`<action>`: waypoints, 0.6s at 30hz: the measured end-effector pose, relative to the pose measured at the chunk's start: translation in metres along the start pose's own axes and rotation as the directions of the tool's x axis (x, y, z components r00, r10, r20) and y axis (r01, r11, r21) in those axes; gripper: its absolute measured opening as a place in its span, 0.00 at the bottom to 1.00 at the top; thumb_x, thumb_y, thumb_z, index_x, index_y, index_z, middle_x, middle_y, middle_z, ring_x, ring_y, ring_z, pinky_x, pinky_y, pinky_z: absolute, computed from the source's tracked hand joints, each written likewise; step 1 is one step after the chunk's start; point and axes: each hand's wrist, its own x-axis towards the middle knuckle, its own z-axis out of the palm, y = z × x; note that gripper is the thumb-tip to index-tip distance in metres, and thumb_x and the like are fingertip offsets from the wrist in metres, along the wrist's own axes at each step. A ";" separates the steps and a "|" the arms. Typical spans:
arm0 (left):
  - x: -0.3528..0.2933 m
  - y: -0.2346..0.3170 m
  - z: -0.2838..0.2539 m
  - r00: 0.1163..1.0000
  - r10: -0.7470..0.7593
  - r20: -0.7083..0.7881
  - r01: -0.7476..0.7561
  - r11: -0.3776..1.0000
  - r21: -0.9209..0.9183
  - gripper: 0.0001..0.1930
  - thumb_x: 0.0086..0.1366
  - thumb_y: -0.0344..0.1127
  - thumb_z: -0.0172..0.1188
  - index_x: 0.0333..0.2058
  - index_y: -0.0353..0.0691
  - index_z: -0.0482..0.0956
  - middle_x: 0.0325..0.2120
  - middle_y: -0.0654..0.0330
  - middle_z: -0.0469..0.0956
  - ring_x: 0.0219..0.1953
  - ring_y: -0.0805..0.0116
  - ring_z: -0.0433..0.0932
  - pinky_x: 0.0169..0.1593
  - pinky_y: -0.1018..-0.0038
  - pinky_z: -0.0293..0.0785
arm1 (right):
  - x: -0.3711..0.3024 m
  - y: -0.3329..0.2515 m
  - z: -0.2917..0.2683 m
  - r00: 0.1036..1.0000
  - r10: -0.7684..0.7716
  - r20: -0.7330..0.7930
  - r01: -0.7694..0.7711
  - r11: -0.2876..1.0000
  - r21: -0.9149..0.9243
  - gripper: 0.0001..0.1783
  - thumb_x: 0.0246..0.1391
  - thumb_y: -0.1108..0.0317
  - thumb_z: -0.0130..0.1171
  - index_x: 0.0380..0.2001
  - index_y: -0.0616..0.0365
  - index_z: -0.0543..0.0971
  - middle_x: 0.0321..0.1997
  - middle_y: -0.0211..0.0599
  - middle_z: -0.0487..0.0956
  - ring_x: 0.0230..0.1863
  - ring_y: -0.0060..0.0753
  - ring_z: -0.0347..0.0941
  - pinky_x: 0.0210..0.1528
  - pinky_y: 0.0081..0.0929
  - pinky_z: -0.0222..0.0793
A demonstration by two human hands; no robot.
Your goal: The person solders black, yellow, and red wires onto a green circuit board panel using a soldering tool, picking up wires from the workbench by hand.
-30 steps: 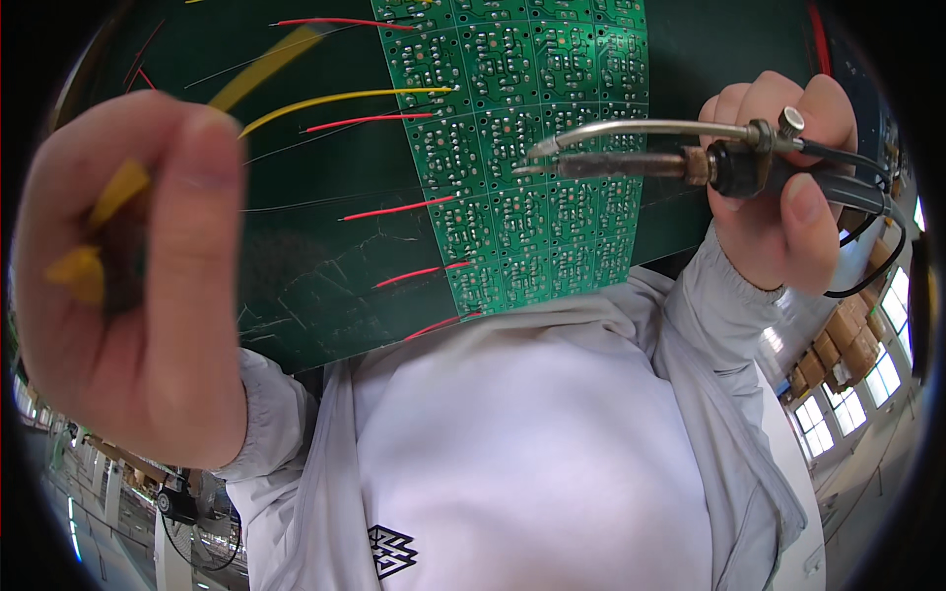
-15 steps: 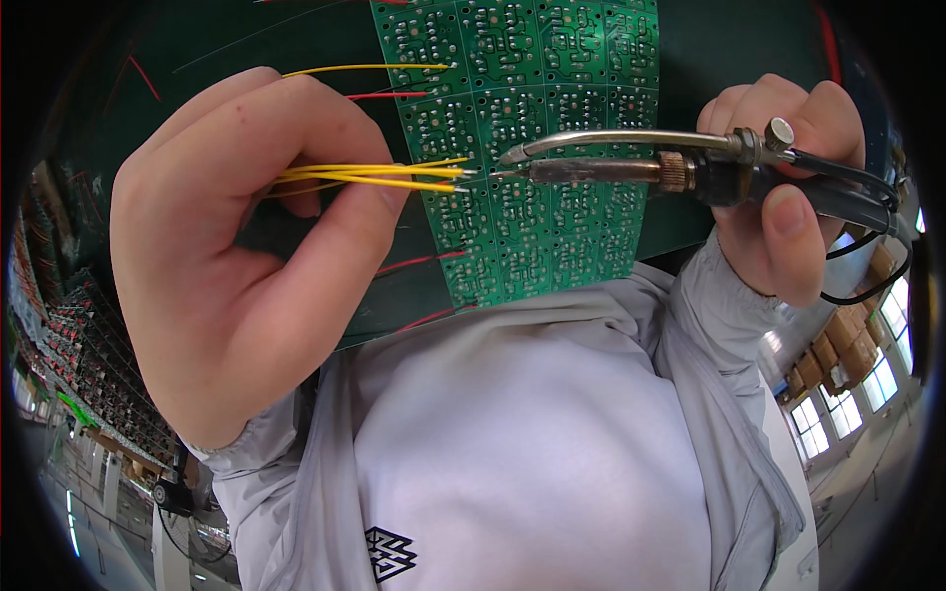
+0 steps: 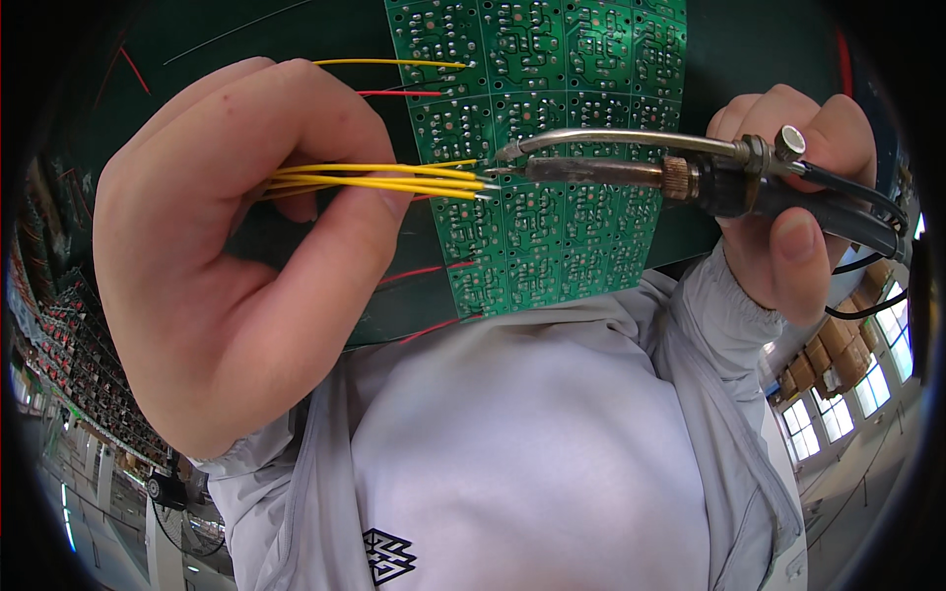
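Note:
My left hand [image 3: 246, 256] pinches a small bundle of yellow wires [image 3: 424, 180] between thumb and forefinger, their bare silvery ends pointing right over a green circuit board panel [image 3: 581, 212]. In my right hand [image 3: 803, 212] is a soldering iron [image 3: 601, 172] with a curved metal feed tube [image 3: 621, 138] clamped along it. The iron's thin tip lies close to one wire end at the panel's left side; whether they touch I cannot tell. Another yellow wire [image 3: 394, 63] and a red wire [image 3: 404, 94] run to pads farther up the panel's left edge.
The panel lies on a dark green work surface [image 3: 296, 30]. More red wires [image 3: 409, 274] reach the panel's near left edge. Black cables [image 3: 867, 305] trail from the iron on the right. Racks of parts [image 3: 79, 364] stand at far left, and cardboard boxes [image 3: 828, 355] at far right.
The panel appears shifted slightly right in view. The yellow bundle's ends have moved right along with it, while the iron's tip stays at nearly the same place in view.

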 end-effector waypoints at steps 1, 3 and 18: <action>-0.002 -0.008 0.002 1.000 0.002 0.001 -0.002 1.000 -0.001 0.04 0.55 0.20 0.60 0.29 0.31 0.75 0.26 0.60 0.72 0.27 0.74 0.70 0.31 0.79 0.63 | -0.001 -0.001 -0.001 1.000 -0.002 0.010 0.002 1.000 -0.007 0.19 0.51 0.60 0.64 0.40 0.53 0.68 0.30 0.38 0.71 0.28 0.27 0.65 0.31 0.24 0.62; -0.004 -0.039 0.016 0.957 0.249 -0.149 -0.251 0.968 0.001 0.04 0.55 0.21 0.60 0.29 0.31 0.75 0.26 0.60 0.72 0.27 0.74 0.70 0.31 0.79 0.63 | -0.006 0.000 -0.001 1.000 0.012 -0.016 -0.012 0.999 -0.032 0.19 0.51 0.60 0.64 0.40 0.53 0.68 0.31 0.39 0.71 0.28 0.27 0.66 0.31 0.24 0.63; -0.010 -0.037 0.012 0.955 0.254 -0.156 -0.250 0.967 0.044 0.04 0.55 0.22 0.61 0.28 0.32 0.75 0.25 0.60 0.73 0.26 0.73 0.70 0.31 0.78 0.63 | -0.001 -0.003 -0.001 0.999 0.018 0.031 -0.017 0.999 -0.047 0.18 0.52 0.59 0.62 0.42 0.52 0.68 0.31 0.38 0.71 0.28 0.26 0.68 0.27 0.20 0.64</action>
